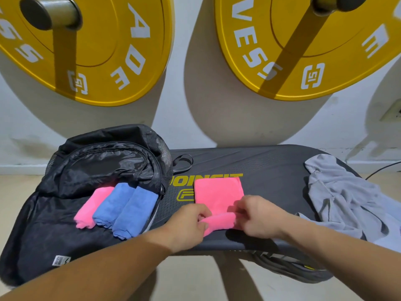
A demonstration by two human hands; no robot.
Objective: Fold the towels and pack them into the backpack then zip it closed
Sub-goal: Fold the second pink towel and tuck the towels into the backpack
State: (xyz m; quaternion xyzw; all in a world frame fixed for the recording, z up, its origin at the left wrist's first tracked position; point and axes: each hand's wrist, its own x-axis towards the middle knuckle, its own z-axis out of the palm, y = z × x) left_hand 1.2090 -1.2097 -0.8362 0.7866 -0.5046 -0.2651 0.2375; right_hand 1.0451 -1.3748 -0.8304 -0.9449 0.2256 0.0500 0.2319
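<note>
A black backpack [54, 218] lies open on the left end of a dark bench [271, 168]. Inside it rest three rolled towels side by side: a pink one [91, 209] and two blue ones [112, 203] [134, 211]. In the middle of the bench lies a pink towel [217, 190], flat at its far part and rolled up at its near edge. My left hand [188, 222] and my right hand [258, 216] both grip that rolled near edge, one at each end.
A grey cloth [347, 200] lies crumpled over the bench's right end. Two yellow weight plates [104, 51] [293, 51] hang on pegs on the white wall behind. A cable [382, 168] runs at the far right. Beige floor shows below the bench.
</note>
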